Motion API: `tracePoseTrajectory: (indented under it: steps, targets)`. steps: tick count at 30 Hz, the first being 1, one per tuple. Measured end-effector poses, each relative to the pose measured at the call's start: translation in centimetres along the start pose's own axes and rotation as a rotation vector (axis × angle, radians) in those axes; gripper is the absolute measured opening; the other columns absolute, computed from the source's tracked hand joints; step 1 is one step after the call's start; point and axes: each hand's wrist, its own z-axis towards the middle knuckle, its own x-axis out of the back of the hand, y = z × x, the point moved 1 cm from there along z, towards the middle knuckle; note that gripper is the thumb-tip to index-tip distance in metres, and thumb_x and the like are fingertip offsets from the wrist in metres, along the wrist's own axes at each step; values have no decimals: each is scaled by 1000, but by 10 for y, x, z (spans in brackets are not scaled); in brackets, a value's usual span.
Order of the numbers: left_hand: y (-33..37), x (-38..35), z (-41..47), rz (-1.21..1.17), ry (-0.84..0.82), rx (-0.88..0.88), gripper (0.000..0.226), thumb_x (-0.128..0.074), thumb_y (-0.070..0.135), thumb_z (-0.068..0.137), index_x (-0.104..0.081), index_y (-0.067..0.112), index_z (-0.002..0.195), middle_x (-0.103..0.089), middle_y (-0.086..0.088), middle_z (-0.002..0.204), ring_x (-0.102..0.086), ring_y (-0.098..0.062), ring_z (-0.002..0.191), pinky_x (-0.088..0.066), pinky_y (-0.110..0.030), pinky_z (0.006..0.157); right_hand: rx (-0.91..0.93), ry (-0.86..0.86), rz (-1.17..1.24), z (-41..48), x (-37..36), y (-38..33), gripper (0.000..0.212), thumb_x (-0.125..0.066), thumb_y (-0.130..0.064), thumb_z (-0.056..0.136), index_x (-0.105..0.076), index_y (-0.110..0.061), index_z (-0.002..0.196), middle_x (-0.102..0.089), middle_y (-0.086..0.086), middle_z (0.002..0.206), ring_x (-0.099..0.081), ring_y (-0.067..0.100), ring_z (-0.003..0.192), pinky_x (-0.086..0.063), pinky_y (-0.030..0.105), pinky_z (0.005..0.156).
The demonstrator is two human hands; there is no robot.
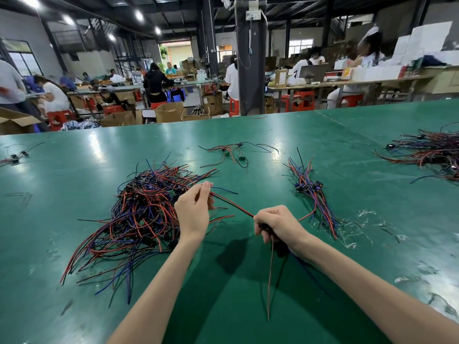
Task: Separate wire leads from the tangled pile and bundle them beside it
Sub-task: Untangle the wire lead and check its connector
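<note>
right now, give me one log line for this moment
step: separating lead | left hand: pinches lead | right hand: grips lead's other end | pile: left of hands | bundle: right, on table

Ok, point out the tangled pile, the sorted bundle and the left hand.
tangled pile [139, 212]: head view, dense middle of the heap.
sorted bundle [308, 188]: head view, its connector cluster.
left hand [192, 207]: head view, back of the hand.
</note>
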Motion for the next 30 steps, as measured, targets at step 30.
tracePoseTrajectory:
  steps: [30]
  targets:
    - [4, -12, -7, -247, -230, 285, 20, -67, 10, 86, -70, 2, 69, -58, -3, 56, -50, -6, 48, -48, -17, 51, 38, -2, 66, -2, -10, -6, 37, -50, -4, 84, -60, -8, 48, -48, 6, 37, -36, 6, 31, -27, 11, 38]
